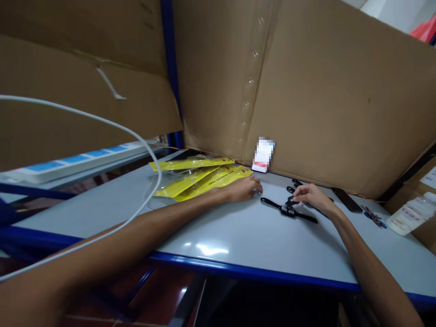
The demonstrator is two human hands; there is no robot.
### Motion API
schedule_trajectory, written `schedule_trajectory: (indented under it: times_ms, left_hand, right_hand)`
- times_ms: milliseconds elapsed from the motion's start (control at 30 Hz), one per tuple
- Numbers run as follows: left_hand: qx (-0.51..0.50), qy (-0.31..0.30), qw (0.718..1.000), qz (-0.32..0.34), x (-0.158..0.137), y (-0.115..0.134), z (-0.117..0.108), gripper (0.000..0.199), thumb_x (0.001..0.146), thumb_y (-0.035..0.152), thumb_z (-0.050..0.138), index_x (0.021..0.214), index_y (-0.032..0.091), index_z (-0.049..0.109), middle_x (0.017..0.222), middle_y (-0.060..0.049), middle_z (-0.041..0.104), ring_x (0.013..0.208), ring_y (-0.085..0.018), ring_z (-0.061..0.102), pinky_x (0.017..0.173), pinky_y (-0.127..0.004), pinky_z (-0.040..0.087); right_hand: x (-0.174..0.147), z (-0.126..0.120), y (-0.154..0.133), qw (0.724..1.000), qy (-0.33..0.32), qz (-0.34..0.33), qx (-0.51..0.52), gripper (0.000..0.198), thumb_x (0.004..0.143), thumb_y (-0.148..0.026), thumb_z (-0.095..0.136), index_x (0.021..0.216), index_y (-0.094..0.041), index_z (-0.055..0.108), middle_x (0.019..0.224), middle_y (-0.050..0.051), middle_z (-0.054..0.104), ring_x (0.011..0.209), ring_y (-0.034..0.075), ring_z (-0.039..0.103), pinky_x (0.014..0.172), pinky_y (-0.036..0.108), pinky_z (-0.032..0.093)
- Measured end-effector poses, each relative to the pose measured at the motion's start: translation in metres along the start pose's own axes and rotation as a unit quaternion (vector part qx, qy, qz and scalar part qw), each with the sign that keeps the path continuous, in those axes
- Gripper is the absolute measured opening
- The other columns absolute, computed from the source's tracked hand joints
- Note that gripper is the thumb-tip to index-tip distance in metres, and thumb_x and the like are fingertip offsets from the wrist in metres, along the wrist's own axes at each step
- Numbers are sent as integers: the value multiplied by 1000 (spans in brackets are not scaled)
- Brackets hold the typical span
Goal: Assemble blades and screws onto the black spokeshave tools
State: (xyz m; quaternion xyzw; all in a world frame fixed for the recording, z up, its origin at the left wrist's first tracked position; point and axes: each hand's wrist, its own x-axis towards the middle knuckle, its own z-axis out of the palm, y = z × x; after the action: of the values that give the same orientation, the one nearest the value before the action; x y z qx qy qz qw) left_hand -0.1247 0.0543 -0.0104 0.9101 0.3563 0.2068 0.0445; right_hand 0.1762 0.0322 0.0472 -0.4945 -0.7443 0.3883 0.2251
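Observation:
A black spokeshave [288, 210] with two long handles lies on the grey-white table, right of the middle. My right hand [311, 197] is over its centre, fingers pinched on a small dark flat piece [290, 201]. That piece is at or just above the spokeshave's body; whether it touches is unclear. Behind the right hand, more black handles [295, 182] show in part. My left hand [243, 188] rests on the table beside the yellow bags, its fingers curled together. A small shiny bit shows at its fingertips, too small to name.
Clear bags with yellow strips [204, 179] lie on the left. A lit phone [264, 154] leans on the cardboard wall [218, 81]. To the right are a dark flat object [346, 200], small tools [374, 217] and a white bottle [410, 213]. A white cable [112, 123] loops across the left.

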Motion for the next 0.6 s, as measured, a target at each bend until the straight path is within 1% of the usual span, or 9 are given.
schedule_trajectory:
  times_ms: [100,233,300,400,500,600]
  left_hand:
    - [21,-12,1000,-13,-3,0,-2,31,84,9,55,105,20,75,109,-10,70,100,-23,64,88,-32,50]
    - [46,-28,998,-16,-5,0,-5,23,90,18,51,98,19,72,104,-9,67,89,-21,63,78,-30,48]
    - [49,-33,998,-20,-5,1,-5,20,91,20,50,92,18,70,100,-9,67,86,-20,62,74,-29,47]
    - [45,-39,998,-33,-5,2,-6,16,90,21,51,88,18,67,96,-9,66,83,-21,61,72,-30,46]
    - [44,-53,997,-38,-7,3,-8,15,90,21,50,90,18,65,97,-9,66,82,-21,60,71,-30,45]
    - [60,-79,994,-34,-8,6,-11,16,92,22,48,92,18,63,99,-9,65,82,-21,60,71,-31,45]
  right_hand:
    - [3,4,3,1000,16,-9,-20,15,64,-32,71,68,-18,67,67,2,65,66,16,56,60,28,41]
    - [2,5,1,999,28,-25,-38,15,65,-32,69,68,-17,69,69,2,67,71,17,58,68,30,41]
    - [0,4,1,999,19,-25,-42,16,65,-33,68,69,-17,69,70,3,67,71,17,58,68,30,41]
    - [-3,3,2,998,-7,-19,-62,15,66,-33,66,67,-18,68,66,2,65,67,17,56,63,28,39]
    - [-3,5,5,996,-35,-17,-84,12,66,-29,64,64,-18,67,61,1,64,63,16,56,59,27,38]
    - [-3,9,6,993,-41,-8,-113,8,66,-24,63,62,-18,67,59,1,66,62,17,58,59,27,39]
